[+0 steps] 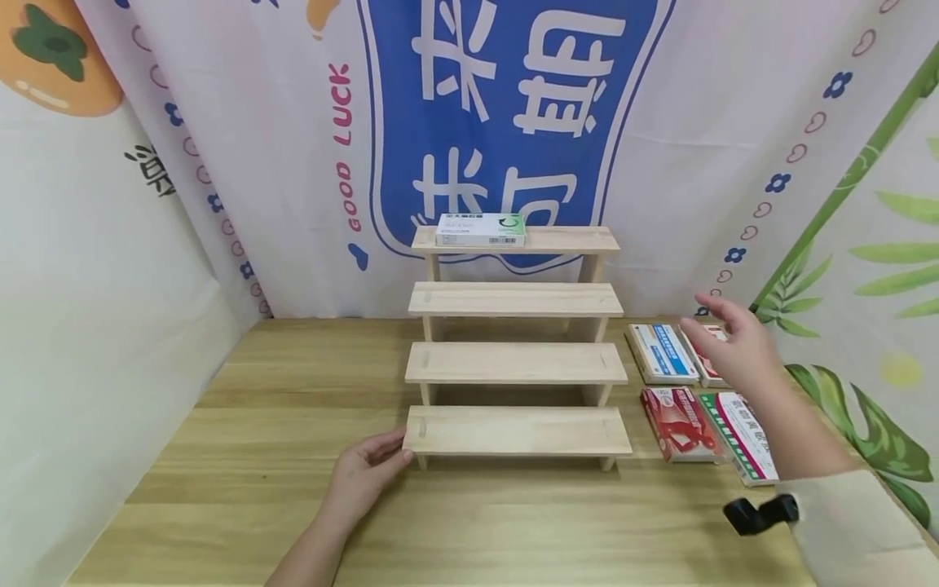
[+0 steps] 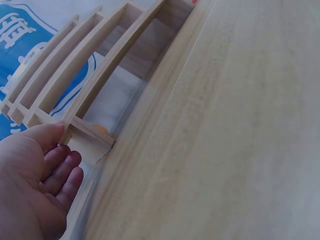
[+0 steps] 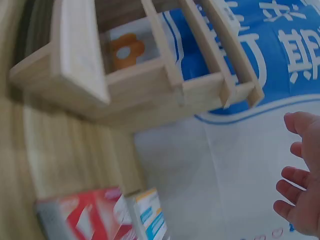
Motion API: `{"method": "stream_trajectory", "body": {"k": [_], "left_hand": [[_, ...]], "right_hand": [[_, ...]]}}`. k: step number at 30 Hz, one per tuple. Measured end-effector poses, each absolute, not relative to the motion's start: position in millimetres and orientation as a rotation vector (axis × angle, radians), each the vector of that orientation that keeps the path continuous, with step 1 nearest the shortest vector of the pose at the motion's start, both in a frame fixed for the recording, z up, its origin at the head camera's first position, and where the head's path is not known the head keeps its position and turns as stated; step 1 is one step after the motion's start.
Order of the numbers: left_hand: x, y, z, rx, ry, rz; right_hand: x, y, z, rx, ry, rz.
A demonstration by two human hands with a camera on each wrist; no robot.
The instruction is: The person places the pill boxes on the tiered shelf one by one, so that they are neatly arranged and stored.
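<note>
A stepped wooden display rack (image 1: pixel 517 363) stands on the wood-grain table, with a white and green medicine box (image 1: pixel 480 230) on the left part of its top step. My left hand (image 1: pixel 367 473) pinches the left end of the lowest step; in the left wrist view the thumb (image 2: pixel 47 134) lies on its edge. Over the boxes to the right of the rack hovers my right hand (image 1: pixel 737 346), holding nothing, its fingers spread apart from the thumb. Below it lie a blue and white box (image 1: pixel 663 354) and a red and white box (image 1: pixel 707 359), partly hidden by the hand.
Nearer the front lie a red box (image 1: pixel 681 424) and a white box with green and magenta bands (image 1: pixel 741 436), partly covered by the right forearm. Printed cloth (image 1: pixel 293 163) hangs behind the rack and along both sides of the table (image 1: pixel 293 408).
</note>
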State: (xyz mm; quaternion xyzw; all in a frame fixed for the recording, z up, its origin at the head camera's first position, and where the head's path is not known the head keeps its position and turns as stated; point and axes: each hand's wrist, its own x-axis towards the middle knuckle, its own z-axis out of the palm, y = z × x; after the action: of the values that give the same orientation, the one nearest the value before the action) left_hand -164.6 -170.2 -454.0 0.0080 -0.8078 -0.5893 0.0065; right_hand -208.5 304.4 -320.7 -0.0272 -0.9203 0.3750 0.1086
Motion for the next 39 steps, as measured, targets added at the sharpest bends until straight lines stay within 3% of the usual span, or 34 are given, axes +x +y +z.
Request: {"method": "stream_trajectory", "body": {"k": [22, 39], "left_hand": [[-165.4, -171.5, -454.8, 0.021, -2.537, -1.834], [-165.2, -171.8, -455.3, 0.035, -2.546, -1.837]], "right_hand": [[-128.2, 380.0, -421.3, -0.186, -2.838, 0.759], [-106.6, 397.4, -461.1, -0.257, -2.976, 0.636]]}}
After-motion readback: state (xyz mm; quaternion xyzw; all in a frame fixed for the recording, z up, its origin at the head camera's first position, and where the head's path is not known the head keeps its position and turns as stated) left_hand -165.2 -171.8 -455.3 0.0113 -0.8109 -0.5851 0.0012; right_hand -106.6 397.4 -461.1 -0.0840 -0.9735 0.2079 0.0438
